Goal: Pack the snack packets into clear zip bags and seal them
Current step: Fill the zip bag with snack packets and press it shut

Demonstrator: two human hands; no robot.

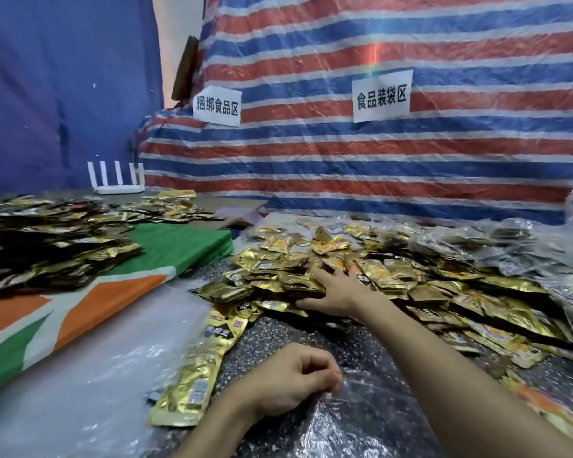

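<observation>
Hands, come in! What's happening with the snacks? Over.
Right hand spread on the snack packets. Left hand pinches the clear zip bag, which looks empty. Nothing blocking.

Right hand [333, 292] lying spread on gold snack packet pile [411, 282]; left hand [288, 388] pinching clear zip bag [361, 431] edge on speckled table [278, 335].

Lit fairly bright and even. Glared off clear bag [351, 424] at desk [288, 338] near edge. Flared rainbow on striped tarp [376, 57]. Bowed at edges, smeared bottom-right.
</observation>
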